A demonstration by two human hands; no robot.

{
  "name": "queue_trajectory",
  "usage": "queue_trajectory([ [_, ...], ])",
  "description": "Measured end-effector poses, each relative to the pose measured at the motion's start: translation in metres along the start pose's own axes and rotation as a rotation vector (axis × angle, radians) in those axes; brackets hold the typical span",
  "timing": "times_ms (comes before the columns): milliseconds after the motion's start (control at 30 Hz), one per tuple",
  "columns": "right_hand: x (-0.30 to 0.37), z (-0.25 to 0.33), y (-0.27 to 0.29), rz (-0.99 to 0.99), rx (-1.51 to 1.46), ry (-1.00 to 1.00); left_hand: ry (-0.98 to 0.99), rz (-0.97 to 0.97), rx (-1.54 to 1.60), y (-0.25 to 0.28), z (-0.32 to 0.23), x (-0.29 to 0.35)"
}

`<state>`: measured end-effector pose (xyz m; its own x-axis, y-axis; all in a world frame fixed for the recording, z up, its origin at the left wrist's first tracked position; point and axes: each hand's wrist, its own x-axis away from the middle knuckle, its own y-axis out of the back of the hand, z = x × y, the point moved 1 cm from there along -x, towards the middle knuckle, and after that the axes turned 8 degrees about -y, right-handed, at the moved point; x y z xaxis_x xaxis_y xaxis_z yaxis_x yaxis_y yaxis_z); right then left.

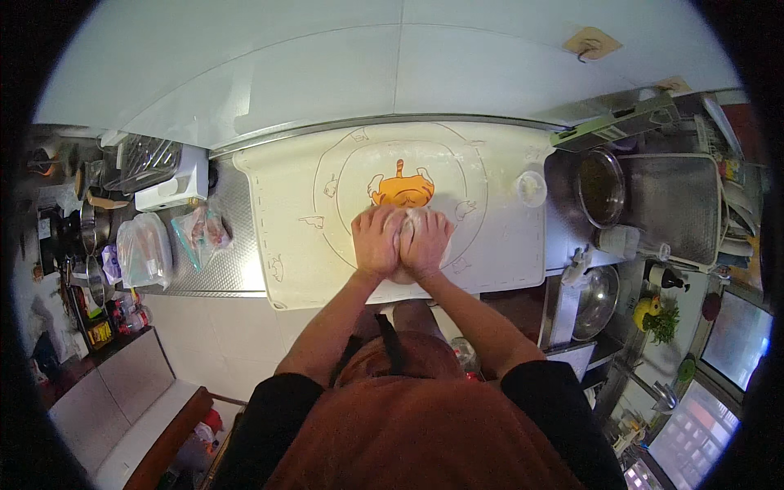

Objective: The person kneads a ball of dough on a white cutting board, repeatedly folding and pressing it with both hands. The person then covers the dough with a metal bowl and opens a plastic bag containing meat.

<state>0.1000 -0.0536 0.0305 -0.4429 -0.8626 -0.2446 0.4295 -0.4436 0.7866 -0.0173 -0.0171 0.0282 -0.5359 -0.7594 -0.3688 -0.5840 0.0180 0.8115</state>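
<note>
A pale lump of dough [406, 219] lies on a white kneading mat [506, 253] printed with circles and an orange cat. Both of my hands press down on it side by side. My left hand [376, 238] covers the dough's left half and my right hand [426, 242] covers its right half, fingers curled over it. Only a small strip of dough shows between and above the fingers. My forearms reach in from the lower edge over an orange apron.
A small white cup [531, 189] stands on the mat's right part. A metal bowl [600, 186] and a drying rack [674, 204] sit to the right. Plastic bags [145, 249] and a white appliance [173, 186] lie on the steel counter at left. A tiled wall rises behind.
</note>
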Motion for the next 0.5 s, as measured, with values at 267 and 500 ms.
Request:
queue_trajectory([
  [267, -0.049, 0.011, -0.025, 0.024, 0.081, -0.135, 0.038, 0.010, 0.067, -0.006, 0.049, -0.060],
  [500, -0.093, 0.002, -0.052, 0.171, 0.241, -0.294, 0.130, -0.090, -0.062, -0.033, 0.080, -0.089],
])
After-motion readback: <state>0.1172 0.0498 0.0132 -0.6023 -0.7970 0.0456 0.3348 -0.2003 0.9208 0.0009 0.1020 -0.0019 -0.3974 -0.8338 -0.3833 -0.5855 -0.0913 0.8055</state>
